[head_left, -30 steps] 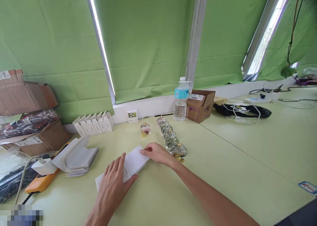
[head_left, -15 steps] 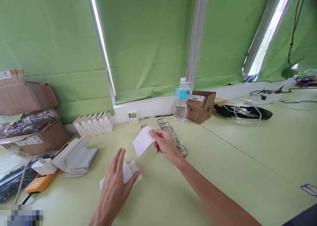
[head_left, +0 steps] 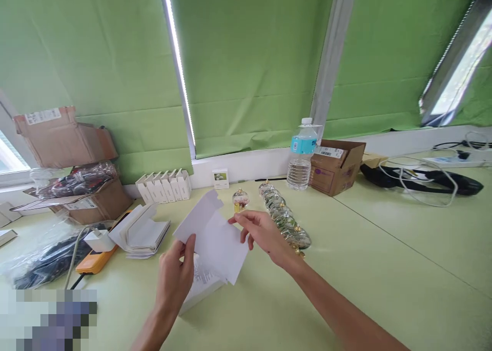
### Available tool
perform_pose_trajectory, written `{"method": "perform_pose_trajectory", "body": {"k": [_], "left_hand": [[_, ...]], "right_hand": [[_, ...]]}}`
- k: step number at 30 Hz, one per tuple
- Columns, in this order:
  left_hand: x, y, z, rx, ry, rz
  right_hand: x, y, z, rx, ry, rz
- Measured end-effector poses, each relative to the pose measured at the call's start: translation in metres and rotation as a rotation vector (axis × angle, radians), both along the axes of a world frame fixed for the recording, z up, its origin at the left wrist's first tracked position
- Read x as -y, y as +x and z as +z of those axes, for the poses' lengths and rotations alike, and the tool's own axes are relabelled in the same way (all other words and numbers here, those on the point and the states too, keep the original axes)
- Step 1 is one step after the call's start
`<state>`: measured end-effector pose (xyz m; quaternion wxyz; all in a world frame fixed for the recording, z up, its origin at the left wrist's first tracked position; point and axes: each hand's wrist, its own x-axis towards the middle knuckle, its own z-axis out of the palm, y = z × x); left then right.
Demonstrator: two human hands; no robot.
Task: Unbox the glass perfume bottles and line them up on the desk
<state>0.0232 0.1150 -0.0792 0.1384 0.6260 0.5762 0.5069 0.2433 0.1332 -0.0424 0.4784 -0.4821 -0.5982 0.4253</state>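
A folded white card point(head_left: 219, 238) is spread in the air between my two hands. My left hand point(head_left: 177, 269) pinches its left panel between thumb and fingers. At its upper right edge, the fingertips of my right hand point(head_left: 263, 233) grip the card. Below the card lies a white printed box point(head_left: 202, 287), partly hidden by it. A clear glass ornament with a gold top point(head_left: 240, 199) stands just beyond. To the right of it runs a row of several similar glass ornaments point(head_left: 283, 215), partly behind my right hand.
Several small white boxes point(head_left: 164, 187) stand by the wall, with stacked white cards point(head_left: 142, 233) nearer. A water bottle point(head_left: 301, 159) and a brown carton point(head_left: 334, 169) are behind the ornaments. Cartons, a bagged cable and an orange device point(head_left: 96, 261) sit left; black gear point(head_left: 418, 179) lies right.
The white card has opened out and come nearer. My left hand, open before, has closed on its left panel. The view has turned slightly left.
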Motion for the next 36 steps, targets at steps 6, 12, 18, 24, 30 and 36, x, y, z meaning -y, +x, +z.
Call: {"method": "perform_pose_trajectory", "body": {"k": [6,12,18,24,30,36], "left_hand": [[-0.006,-0.001,0.014,0.485,-0.044,-0.078],[-0.011,-0.010,0.006,0.441,0.032,-0.043],[-0.017,-0.015,0.003,0.267,-0.096,-0.215],[-0.016,-0.012,0.002,0.350,-0.229,-0.370],[-0.038,-0.040,-0.003,0.320,-0.191,-0.261],[-0.069,-0.106,0.001,0.155,-0.041,0.190]], "right_hand": [[-0.005,-0.008,-0.020,0.198,0.078,-0.023],[-0.004,-0.014,-0.030,-0.147,-0.217,0.184],[-0.006,-0.018,-0.033,-0.137,-0.171,0.074],[-0.004,-0.021,-0.034,-0.173,-0.183,0.132],[0.002,-0.025,-0.029,-0.191,-0.114,0.254],[0.002,-0.024,-0.028,-0.008,-0.072,0.163]]}}
